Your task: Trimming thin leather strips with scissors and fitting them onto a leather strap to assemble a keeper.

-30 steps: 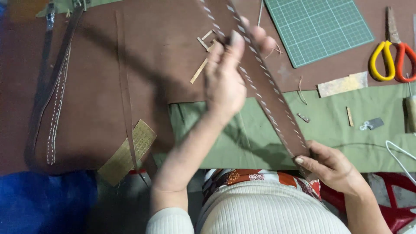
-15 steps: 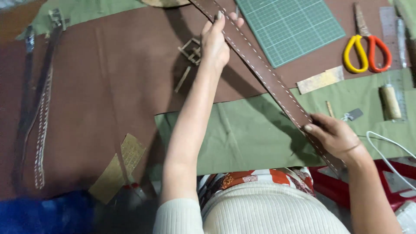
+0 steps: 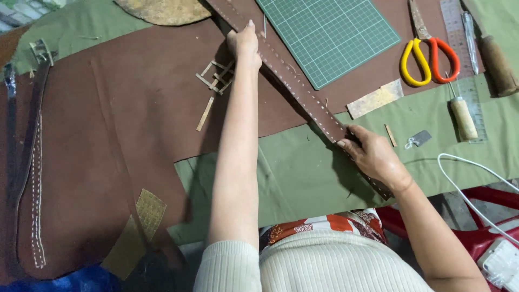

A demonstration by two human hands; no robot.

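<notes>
A long brown leather strap (image 3: 294, 84) with white stitching along both edges lies diagonally from the top middle down toward my body. My left hand (image 3: 244, 44), arm stretched far out, presses on the strap near its far end. My right hand (image 3: 373, 156) holds the strap's near end flat on the green cloth (image 3: 303, 167). The strap crosses a large brown leather sheet (image 3: 124, 119) and the corner of a green cutting mat (image 3: 330, 32).
Orange-and-yellow scissors (image 3: 430, 57), a wooden-handled awl (image 3: 462, 116), a metal ruler (image 3: 459, 43) and a wooden tool handle (image 3: 497, 65) lie at right. Small metal buckles (image 3: 216, 75) sit beside my left arm. Stitched belts (image 3: 30, 157) lie at far left. A white cable (image 3: 470, 189) runs at lower right.
The strap was lifted off the table a second ago; it now lies flat. My left hand has reached farther out along it, and my right hand presses the near end down.
</notes>
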